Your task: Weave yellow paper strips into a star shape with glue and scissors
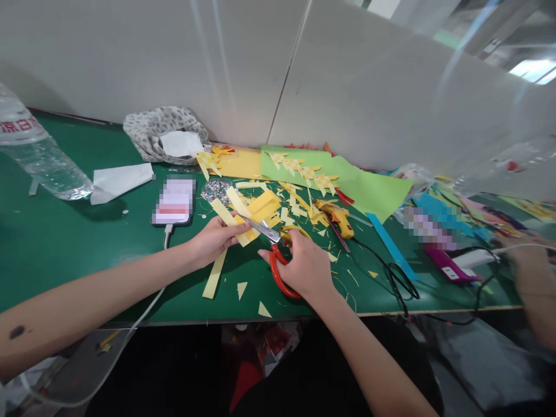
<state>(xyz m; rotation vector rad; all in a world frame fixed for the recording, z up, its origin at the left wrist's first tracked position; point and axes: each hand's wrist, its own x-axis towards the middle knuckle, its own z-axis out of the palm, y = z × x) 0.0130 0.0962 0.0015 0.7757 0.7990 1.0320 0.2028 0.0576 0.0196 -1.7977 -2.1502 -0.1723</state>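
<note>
The left hand (pixel 219 236) has its thumb and fingers pinched together on the yellow paper strips (pixel 226 213). The right hand (pixel 311 263) is curled around the red handles of the scissors (pixel 278 272). The shiny blades lie over the paper, and the tip is near the left thumb. I cannot tell if the blades are biting into the paper.

The strips cross over each other and are held up just above the green table (pixel 139 272), in front of the person. They look thin and very light, so they should bend, crease or tear if squeezed or pulled hard. A soft pinch near where the strips cross should keep them from sliding apart, with the fingertips out of the way of the blades. The scissors look hard and a bit heavier. The handles are the good part to hold, because the blades are likely sharp.

Little yellow scraps (pixel 289 211) lie all around behind the paper. One loose strip (pixel 214 278) rests on the table below the left hand. A yellow glue gun (pixel 341 219) lies to the right of the scraps, and its tip may be hot. A phone (pixel 175 202) with a white cord (pixel 168 234) is on the left. Behind, yellow paper shapes (pixel 304 172) sit on a green sheet (pixel 376 185).
</note>
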